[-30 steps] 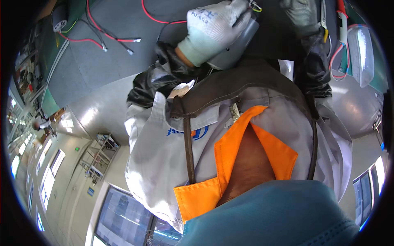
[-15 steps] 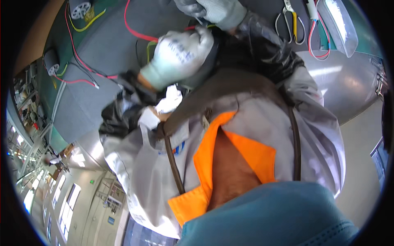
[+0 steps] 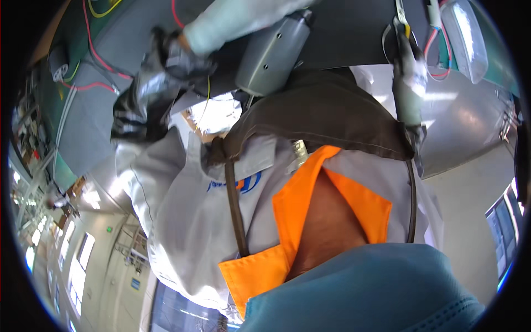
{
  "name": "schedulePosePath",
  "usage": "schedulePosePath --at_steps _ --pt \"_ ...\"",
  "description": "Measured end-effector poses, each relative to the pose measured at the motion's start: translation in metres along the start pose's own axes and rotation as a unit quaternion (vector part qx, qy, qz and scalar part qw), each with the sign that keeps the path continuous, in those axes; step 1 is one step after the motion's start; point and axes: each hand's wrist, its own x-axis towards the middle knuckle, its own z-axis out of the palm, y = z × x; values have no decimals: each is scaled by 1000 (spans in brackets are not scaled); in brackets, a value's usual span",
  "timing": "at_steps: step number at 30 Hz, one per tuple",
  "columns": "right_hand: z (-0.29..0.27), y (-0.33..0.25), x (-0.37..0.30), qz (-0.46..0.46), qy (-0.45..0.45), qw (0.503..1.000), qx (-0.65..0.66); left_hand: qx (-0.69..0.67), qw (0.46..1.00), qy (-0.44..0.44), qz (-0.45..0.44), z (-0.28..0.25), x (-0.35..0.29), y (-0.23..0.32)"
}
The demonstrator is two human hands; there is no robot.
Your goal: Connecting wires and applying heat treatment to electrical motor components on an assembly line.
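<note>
My left hand (image 3: 238, 22), in a pale glove, reaches across the top of the view over a grey cylindrical motor (image 3: 274, 52). Its fingers run past the upper edge and are hidden. The motor lies tilted close to my apron, with small dark holes in its side and a thin shaft at its lower end. At the right, my right hand (image 3: 410, 72), gloved with dark fingers and slightly blurred, is closed around the handle of a pair of scissors (image 3: 386, 44). The blades point away from me, and a yellow part shows beside the fingers.
Another motor (image 3: 57, 63) with red, yellow and black wires sits at the left of the dark work mat (image 3: 105, 110). A clear plastic tray (image 3: 464, 41) stands at the far right. Between it and my right hand lies a white-sleeved bundle of red wires (image 3: 435, 16).
My right hand has left the middle and moved right to the scissors. My left hand has shifted up and right, and the grey motor between them has come into plain view.
</note>
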Motion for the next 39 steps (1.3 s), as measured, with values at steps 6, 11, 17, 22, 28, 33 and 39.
schedulePosePath --at_steps 6,11,17,22,28,33,39 --pt "-17 13 -24 110 -61 991 55 -165 907 136 363 12 18 -120" --pt "-40 -7 39 239 -189 800 518 -687 722 5 -81 2 -7 -72" --pt "-42 -72 82 17 -379 853 360 -691 695 8 -198 3 3 -64" --pt "-47 -98 79 -33 -327 914 239 -690 699 14 -190 2 -9 -70" --pt "-39 -43 69 5 -141 981 130 -51 967 -126 -214 -58 -108 -115" --pt "-28 -46 79 98 -276 938 186 232 901 46 -364 -52 -175 -30" --pt "24 -106 94 201 -533 623 536 162 965 204 -35 57 -107 1"
